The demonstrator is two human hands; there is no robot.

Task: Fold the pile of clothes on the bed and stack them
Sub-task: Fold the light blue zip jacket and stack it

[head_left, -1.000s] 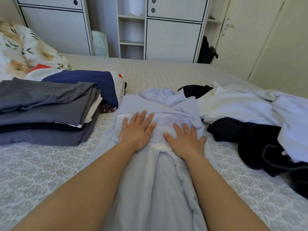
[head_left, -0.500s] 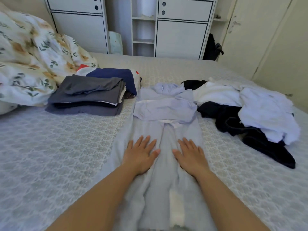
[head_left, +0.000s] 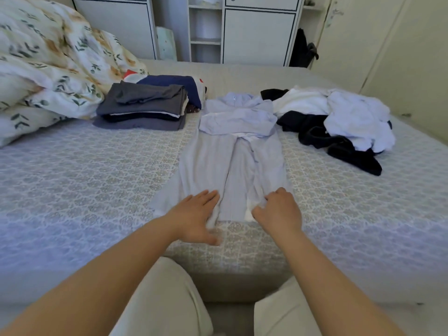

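Observation:
A long pale lilac dress (head_left: 232, 151) lies flat down the middle of the bed (head_left: 72, 180), its sleeves folded in across the chest. My left hand (head_left: 196, 214) rests with straight fingers on the hem's left corner. My right hand (head_left: 278, 209) has its fingers curled onto the hem's right corner and grips the cloth there. A stack of folded grey and navy clothes (head_left: 145, 105) sits at the left behind the dress. An unfolded heap of white and black clothes (head_left: 339, 122) lies to the right.
A flowered duvet and pillows (head_left: 48, 64) are bunched at the far left. White cupboards with open shelves (head_left: 242, 27) stand behind the bed, and a dark bag (head_left: 303, 49) leans beside them. My knees in light trousers (head_left: 169, 299) are at the bed's near edge.
Both hands slid down the dress from the chest to the hem, smoothing it. The right hand's fingers have curled onto the hem corner. The view has pulled back from the bed.

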